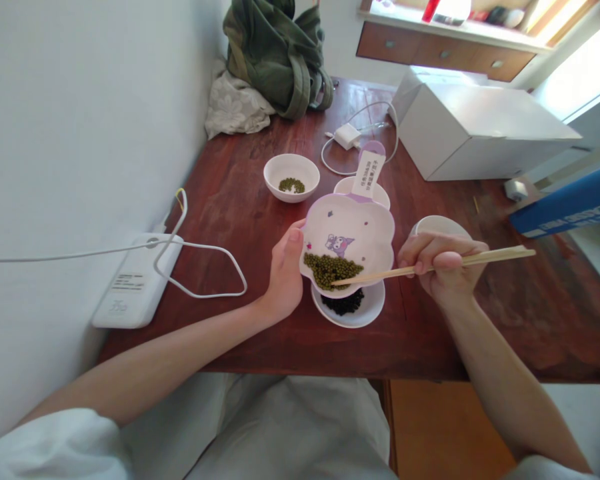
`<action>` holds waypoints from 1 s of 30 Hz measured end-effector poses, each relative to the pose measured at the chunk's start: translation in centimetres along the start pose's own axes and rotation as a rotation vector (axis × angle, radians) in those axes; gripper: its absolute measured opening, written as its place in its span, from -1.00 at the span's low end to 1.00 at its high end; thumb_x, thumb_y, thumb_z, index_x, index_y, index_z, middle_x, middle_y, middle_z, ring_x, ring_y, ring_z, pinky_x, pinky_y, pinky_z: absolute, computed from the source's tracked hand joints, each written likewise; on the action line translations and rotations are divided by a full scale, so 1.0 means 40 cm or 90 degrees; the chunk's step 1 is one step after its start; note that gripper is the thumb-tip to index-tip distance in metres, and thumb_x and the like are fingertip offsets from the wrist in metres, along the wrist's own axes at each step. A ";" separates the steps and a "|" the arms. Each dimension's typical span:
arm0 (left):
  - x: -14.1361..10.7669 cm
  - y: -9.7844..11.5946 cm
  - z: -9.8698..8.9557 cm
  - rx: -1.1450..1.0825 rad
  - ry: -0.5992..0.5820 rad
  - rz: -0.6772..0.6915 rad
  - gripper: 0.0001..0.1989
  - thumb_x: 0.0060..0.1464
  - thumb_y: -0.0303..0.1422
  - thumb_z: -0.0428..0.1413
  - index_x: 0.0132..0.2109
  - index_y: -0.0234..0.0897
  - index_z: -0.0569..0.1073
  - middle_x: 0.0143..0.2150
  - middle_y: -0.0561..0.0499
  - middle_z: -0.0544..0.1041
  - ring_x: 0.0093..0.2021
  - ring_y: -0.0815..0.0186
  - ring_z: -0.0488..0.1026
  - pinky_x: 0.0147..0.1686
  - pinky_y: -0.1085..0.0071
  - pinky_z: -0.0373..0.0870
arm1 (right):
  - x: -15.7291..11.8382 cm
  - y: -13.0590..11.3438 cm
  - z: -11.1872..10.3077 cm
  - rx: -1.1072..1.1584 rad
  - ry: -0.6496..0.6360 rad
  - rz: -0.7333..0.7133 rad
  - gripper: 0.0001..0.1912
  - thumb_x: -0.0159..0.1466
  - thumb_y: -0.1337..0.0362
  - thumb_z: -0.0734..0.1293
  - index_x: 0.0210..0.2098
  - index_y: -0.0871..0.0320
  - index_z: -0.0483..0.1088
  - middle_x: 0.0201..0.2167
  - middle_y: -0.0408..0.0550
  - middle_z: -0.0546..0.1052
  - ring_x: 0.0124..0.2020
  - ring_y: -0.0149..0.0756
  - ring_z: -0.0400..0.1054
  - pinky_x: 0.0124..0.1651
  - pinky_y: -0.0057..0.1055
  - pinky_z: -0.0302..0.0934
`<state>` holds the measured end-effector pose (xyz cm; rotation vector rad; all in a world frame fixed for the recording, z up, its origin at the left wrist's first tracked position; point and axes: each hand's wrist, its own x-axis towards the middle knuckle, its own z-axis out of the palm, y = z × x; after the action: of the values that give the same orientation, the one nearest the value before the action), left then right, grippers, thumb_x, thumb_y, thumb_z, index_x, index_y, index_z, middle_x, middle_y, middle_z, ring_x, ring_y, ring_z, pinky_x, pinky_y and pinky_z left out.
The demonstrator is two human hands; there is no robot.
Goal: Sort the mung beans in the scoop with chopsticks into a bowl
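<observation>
Nearest to you, the black-bean bowl (375, 303) contains a heap of black beans (343, 305), partly covered from your view by the scalloped dish (347, 217). In this dish you have green beans (327, 270), gathered along its near side; I see no black ones among them. Your left hand (283, 273) holds the dish at its left rim, the thumb against the edge, the other fingers mostly hidden. Your right hand (440, 267) pinches the chopsticks (497, 256) between thumb and fingers. Their tips are at the green beans, but whether one is caught, I cannot tell. Farther away, the far-left bowl (293, 165) has a smaller heap of green beans. So, in my judgement, your work is partly done: black beans lie apart, some green ones too, and a good portion is left in the dish.

Now the count: one dish, one pair of chopsticks and four white bowls, including the right bowl (441, 225) and the middle bowl (343, 187), whose contents I cannot see. The beans make three heaps, too many to count singly. Beyond, there are one charger (347, 136), one white box (485, 127) and one green bag (275, 60).
</observation>
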<state>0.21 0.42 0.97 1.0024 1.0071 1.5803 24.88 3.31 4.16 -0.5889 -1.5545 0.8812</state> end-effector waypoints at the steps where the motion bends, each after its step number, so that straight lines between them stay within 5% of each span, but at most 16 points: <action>1: 0.001 0.001 0.000 0.000 -0.001 -0.001 -0.40 0.37 0.24 0.08 -0.08 -0.21 0.64 -0.16 -0.06 0.74 -0.11 0.14 0.67 -0.08 0.26 0.58 | -0.001 -0.001 0.000 -0.006 -0.004 0.002 -0.45 0.38 -0.15 0.49 -0.58 0.09 0.54 -0.64 -0.05 0.52 -0.63 -0.23 0.43 -0.63 -0.29 0.14; 9: 0.000 -0.013 -0.005 -0.008 -0.006 -0.014 -0.37 0.39 0.24 0.04 0.06 -0.22 0.63 0.03 -0.12 0.75 0.07 0.07 0.68 0.06 0.21 0.58 | -0.009 -0.001 0.002 -0.005 -0.006 0.021 -0.45 0.33 -0.19 0.51 -0.57 0.08 0.55 -0.64 -0.04 0.52 -0.61 -0.20 0.45 -0.62 -0.30 0.17; 30: -0.001 -0.006 -0.004 -0.007 -0.007 -0.003 -0.40 0.38 0.23 0.07 -0.05 -0.22 0.64 -0.09 -0.08 0.75 -0.05 0.13 0.68 -0.06 0.27 0.58 | 0.005 -0.004 0.001 0.044 -0.017 0.049 -0.45 0.39 -0.15 0.47 -0.54 0.11 0.57 -0.61 -0.02 0.54 -0.64 -0.29 0.38 -0.72 -0.38 0.09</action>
<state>0.12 0.39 0.70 0.9994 0.9923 1.5734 24.84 3.36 4.41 -0.5920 -1.5271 1.0008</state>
